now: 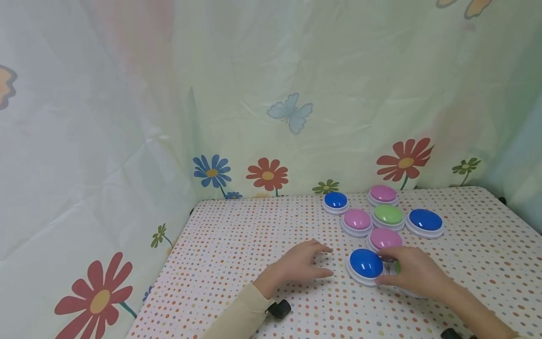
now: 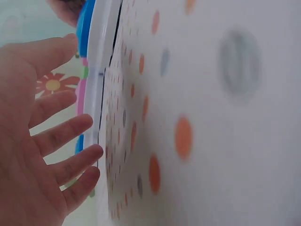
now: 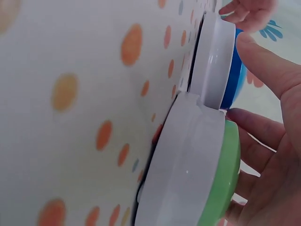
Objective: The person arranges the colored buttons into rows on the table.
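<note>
At the near end of a group of round push buttons, my right hand [image 1: 417,273] has its thumb and index finger against the right edge of a blue button [image 1: 365,263]. In the right wrist view the thumb touches the blue dome [image 3: 233,75] and the index fingertip lies at its rim. Beneath this hand sits a green button [image 3: 225,174], mostly hidden in the head view, its white base close beside the blue one. My left hand [image 1: 298,263] hovers left of the blue button, fingers spread and holding nothing, thumb pointing towards it.
Behind the near blue button stand two pink buttons [image 1: 385,238] [image 1: 357,219], a green button [image 1: 388,214] and a farther pink button [image 1: 383,193]. Blue buttons [image 1: 425,220] [image 1: 336,200] flank them. All lie on a dotted tablecloth [image 1: 237,235] before a flowered curtain [image 1: 338,94].
</note>
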`<state>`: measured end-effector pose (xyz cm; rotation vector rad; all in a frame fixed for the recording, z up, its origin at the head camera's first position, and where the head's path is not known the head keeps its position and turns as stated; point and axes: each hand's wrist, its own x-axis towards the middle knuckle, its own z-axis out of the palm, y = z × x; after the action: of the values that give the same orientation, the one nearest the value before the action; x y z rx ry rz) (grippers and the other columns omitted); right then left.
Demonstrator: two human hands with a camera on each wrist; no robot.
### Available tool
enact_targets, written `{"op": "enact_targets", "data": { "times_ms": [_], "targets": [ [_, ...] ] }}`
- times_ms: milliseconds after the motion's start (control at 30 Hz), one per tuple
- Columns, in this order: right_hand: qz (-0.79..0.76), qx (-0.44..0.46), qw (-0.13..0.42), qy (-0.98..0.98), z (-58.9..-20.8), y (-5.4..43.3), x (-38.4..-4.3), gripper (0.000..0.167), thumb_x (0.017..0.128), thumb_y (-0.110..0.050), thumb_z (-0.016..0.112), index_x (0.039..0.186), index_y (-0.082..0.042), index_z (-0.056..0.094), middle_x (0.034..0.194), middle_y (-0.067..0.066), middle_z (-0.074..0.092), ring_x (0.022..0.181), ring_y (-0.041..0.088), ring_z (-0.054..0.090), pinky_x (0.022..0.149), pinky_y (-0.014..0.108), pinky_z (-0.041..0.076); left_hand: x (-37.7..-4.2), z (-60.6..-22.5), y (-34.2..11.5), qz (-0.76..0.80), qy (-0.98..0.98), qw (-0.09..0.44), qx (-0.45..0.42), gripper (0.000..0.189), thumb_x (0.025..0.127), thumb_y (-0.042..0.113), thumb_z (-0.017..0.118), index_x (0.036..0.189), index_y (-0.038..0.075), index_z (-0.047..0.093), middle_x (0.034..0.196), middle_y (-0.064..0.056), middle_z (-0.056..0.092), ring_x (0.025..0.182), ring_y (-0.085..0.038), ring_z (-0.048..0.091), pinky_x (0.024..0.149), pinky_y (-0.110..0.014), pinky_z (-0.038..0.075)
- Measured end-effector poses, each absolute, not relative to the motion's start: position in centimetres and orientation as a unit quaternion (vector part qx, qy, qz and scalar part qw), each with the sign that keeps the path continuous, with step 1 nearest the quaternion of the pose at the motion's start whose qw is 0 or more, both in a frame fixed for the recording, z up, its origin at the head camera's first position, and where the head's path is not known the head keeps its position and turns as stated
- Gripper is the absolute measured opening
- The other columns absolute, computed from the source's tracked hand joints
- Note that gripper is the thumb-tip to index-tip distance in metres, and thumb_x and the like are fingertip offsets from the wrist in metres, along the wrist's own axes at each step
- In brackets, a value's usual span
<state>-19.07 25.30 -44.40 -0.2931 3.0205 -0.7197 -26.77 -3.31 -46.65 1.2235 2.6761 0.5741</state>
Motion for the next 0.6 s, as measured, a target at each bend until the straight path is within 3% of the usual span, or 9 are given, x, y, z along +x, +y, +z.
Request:
{"op": "enact_targets", "data": {
  "times_ms": [267,600],
  "targets": [
    [-0.235,-0.081,0.009,0.969,-44.6,25.2,-19.3,0.082,0.058,-0.052,0.087,0.119,-0.002,0.065,0.103,0.008,0.069,0.097,0.030,0.064,0.081,0.050,0.052,-26.8,-46.4,-1.3,0.221,0.878,0.084,0.416,0.059,0.089,0.054,0.063,0.138,0.023,0.053,0.132,0.013,0.053,0.122,-0.001,0.046,0.099,-0.020,0.038],
    [-0.251,-0.075,0.018,0.965,-44.3,25.1,-19.3,0.076,0.059,-0.047,0.089,0.117,-0.003,0.066,0.092,0.000,0.065,0.086,0.020,0.060,0.076,0.045,0.053,-26.6,-46.6,1.2,0.305,0.861,0.139,0.384,0.059,0.083,0.038,0.077,0.134,0.017,0.057,0.122,0.013,0.058,0.104,0.001,0.054,0.082,-0.014,0.045]
  ]
}}
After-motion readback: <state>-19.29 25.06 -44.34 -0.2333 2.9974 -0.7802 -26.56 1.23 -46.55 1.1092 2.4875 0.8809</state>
